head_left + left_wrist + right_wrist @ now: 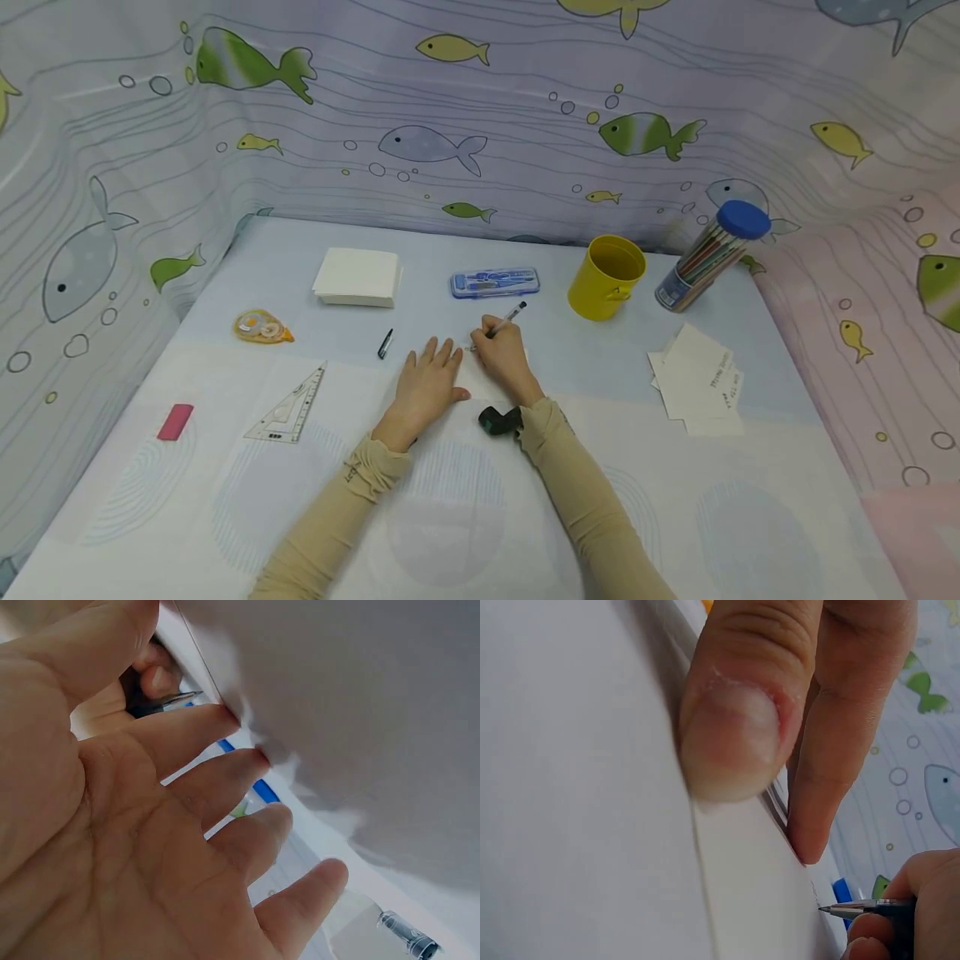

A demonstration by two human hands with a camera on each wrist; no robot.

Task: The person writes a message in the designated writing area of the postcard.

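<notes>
My right hand (pixel 501 354) pinches a pen (pixel 513 313), its tip down on a white paper card (pixel 480 385). Small dark marks show by the tip in the right wrist view, where the pen (pixel 847 908) slants in from the lower right. My left hand (pixel 429 383) rests on the card's left side, fingers extended and spread. From below, the left wrist view shows this palm (pixel 142 832) and the fingertips touching the paper. A black pen cap (pixel 385 343) lies left of the left hand. Part of the card is hidden under both hands.
Behind the hands are a stack of white cards (pixel 357 277), a blue geometry set case (pixel 495 282), a yellow mug (pixel 606 277) and a pencil jar (pixel 711 257). Cards with writing (pixel 697 379) lie right. Leftward are correction tape (pixel 262 327), a set square (pixel 291 407) and a pink eraser (pixel 176 422).
</notes>
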